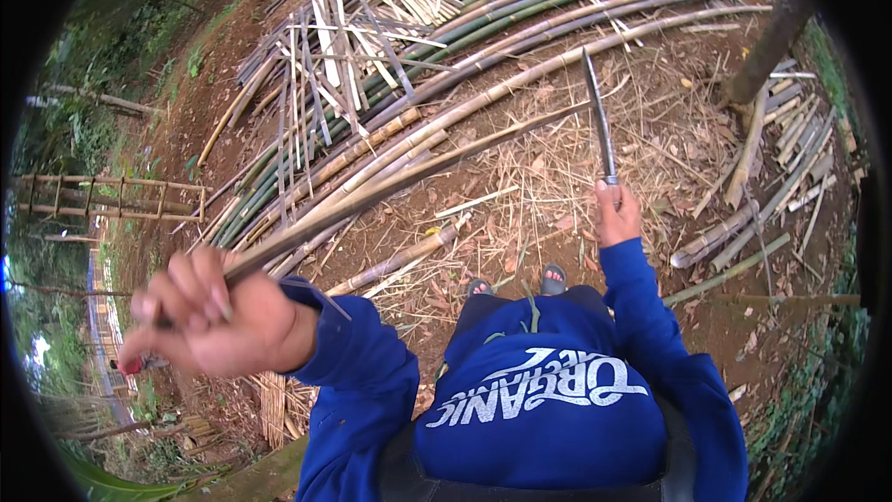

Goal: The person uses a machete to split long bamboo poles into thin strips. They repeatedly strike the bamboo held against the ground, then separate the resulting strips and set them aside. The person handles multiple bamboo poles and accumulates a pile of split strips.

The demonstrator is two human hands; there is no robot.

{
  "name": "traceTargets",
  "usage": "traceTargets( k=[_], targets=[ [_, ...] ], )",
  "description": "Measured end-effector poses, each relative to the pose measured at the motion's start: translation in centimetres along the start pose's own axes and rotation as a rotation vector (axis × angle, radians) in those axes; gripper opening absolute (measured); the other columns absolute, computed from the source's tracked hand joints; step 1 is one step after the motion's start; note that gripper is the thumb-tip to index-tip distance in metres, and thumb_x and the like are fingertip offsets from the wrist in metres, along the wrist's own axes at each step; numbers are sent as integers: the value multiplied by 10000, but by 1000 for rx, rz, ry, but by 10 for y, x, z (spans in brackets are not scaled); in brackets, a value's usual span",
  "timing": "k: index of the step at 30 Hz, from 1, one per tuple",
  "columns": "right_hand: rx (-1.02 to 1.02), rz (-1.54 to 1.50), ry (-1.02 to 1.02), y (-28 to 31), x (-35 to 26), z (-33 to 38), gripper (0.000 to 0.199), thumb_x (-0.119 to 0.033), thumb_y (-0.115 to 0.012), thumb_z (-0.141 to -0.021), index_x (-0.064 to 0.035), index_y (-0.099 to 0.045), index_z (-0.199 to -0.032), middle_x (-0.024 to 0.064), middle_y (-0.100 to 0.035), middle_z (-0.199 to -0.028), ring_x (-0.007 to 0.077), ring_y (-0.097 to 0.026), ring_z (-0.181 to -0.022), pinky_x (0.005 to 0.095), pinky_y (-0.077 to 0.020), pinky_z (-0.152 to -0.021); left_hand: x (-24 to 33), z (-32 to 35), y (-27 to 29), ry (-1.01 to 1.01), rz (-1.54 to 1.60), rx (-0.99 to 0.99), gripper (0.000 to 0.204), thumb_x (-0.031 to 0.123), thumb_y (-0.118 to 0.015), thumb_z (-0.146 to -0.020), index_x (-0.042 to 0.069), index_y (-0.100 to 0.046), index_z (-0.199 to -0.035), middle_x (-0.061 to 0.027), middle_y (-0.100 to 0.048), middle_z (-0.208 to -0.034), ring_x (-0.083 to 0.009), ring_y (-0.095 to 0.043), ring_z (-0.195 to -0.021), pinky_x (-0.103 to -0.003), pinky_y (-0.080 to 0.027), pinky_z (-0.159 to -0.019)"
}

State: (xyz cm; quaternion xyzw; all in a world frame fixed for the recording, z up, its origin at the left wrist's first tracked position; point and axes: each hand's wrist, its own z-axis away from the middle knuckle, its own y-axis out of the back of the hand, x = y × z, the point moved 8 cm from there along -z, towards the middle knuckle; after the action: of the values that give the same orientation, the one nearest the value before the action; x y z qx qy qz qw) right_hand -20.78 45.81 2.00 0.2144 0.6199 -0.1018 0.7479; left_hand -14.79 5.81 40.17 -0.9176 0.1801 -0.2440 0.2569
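Note:
My left hand, raised at the left, is closed round one end of a long split bamboo strip. The strip slants away to the right, and its far end meets the blade of a machete. My right hand grips the machete by its handle, fingers wrapped round it, with the long straight blade pointing away from me. Blade and strip cross or touch near the strip's tip; which of the two, I cannot tell.
Long bamboo poles lie across the ground ahead, with a heap of split strips on them. A wooden post stands at the far right beside cut bamboo pieces. A bamboo ladder is at the left. Shavings litter the soil.

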Motion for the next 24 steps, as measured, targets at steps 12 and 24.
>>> traceTargets(
  k=[12, 24],
  targets=[
    [-495, 88, 396, -108, -208, 156, 264, -188, -698, -797, 6, -584, -937, 49, -542, -620, 127, -515, -550, 276, -415, -541, 13, -26, 145, -137, -454, 282, 184, 239, -569, -936, 60, -569, -979, -131, -638, -957, -218, -636, -855, -365, -516, -763],
    [-739, 354, 754, -183, -240, 228, 329, -100, -748, -744, 37, -582, -993, 119, -613, -651, 204, -632, -538, 272, -469, -506, 53, -16, 232, 29, -662, 194, 106, 41, -581, -907, 8, -589, -1008, -123, -648, -924, -250, -657, -857, -375, -545, -771]
  ],
)
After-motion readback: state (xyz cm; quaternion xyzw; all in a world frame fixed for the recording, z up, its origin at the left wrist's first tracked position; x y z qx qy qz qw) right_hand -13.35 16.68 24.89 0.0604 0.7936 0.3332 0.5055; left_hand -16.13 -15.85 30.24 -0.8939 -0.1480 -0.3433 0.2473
